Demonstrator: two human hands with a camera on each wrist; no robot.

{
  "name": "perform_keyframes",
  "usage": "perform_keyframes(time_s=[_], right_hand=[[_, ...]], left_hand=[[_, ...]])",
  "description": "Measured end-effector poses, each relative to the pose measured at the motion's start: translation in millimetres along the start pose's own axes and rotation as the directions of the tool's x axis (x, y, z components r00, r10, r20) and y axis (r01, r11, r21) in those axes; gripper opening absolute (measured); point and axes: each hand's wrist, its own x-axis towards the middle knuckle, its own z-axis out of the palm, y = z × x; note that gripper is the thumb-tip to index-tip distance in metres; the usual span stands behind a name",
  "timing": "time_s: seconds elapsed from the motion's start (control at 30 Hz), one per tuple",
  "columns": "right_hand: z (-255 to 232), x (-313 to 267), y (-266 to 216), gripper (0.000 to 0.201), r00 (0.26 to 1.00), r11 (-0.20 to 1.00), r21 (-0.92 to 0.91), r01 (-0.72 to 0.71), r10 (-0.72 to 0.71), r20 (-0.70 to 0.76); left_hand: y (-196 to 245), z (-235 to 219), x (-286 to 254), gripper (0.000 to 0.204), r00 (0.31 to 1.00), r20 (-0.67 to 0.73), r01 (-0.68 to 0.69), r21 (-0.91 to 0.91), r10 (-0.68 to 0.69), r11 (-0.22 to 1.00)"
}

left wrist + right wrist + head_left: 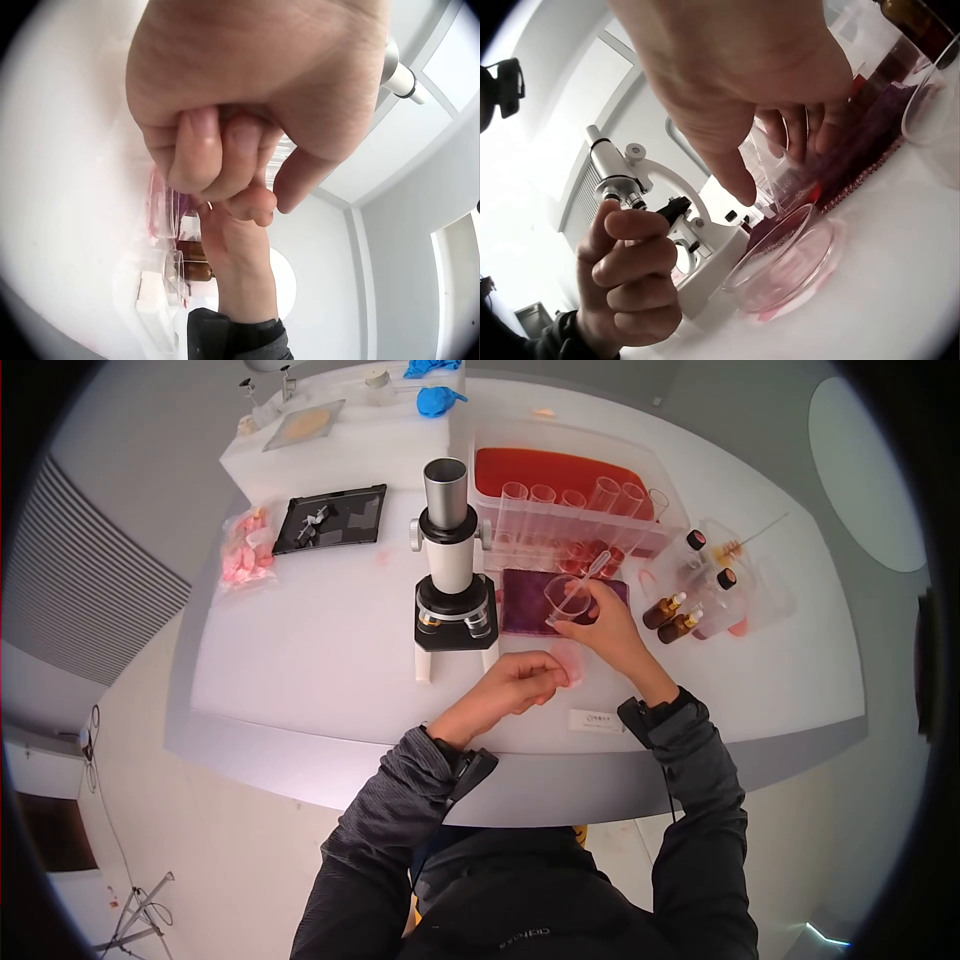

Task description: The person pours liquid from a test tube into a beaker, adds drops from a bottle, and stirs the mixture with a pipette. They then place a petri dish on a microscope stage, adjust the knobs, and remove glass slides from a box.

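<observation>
My right hand holds a small clear beaker, its thumb on the near side and its fingers on the far side. A plastic dropper leans in that beaker, over a dark purple mat. In the right wrist view, graduation marks show on the beaker. Curled fingers on my left hand show nothing between them; in the left wrist view this hand has its fingertips folded in. Close to it is a clear petri dish with pink stain, low over the white table.
A black-and-white microscope stands left of the mat. Behind is a tub of red liquid with test tubes. Brown dropper bottles are at right. A black tray and pink bag lie left.
</observation>
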Motion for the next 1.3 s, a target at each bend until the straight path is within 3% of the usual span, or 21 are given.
perform_keyframes(time_s=[0.13,0.33,0.63,0.73,0.87,1.03,1.13,1.3], right_hand=[[-6,-3,-9,0.053,1.0,0.996,-0.085,0.019,-0.02,-0.015],[-13,-6,-11,0.052,0.998,0.993,-0.102,-0.061,0.062,0.005],[-18,-12,-3,0.063,1.0,0.996,-0.084,0.021,-0.023,-0.019],[-27,-23,3,0.065,0.992,0.999,-0.008,0.032,-0.033,-0.124],[-40,-41,-2,0.04,0.969,0.961,0.271,-0.057,0.119,-0.218],[-42,-67,0,0.016,0.917,0.702,0.705,-0.106,0.343,-0.203],[-39,-75,-2,0.015,0.909,0.602,0.79,-0.111,0.383,-0.164],[-38,-81,1,0.018,0.91,0.571,0.814,-0.111,0.388,-0.148]], left_hand=[[0,1,1,0.017,1.0,-0.015,0.01,0.024,-0.009,1.0],[-2,-1,1,0.017,1.0,-0.012,0.015,0.024,-0.014,1.0],[-2,0,0,0.017,1.0,-0.027,0.008,0.051,-0.007,0.999],[-2,-1,0,0.018,1.0,-0.026,-0.003,0.057,0.005,0.998],[0,1,-1,0.018,1.0,-0.024,0.001,0.067,0.001,0.998],[0,5,-2,0.018,0.999,-0.051,-0.003,0.08,0.007,0.997],[-2,6,-2,0.018,0.997,-0.073,-0.027,0.066,0.032,0.997],[0,10,-2,0.016,0.978,-0.195,-0.056,0.098,0.075,0.994]])
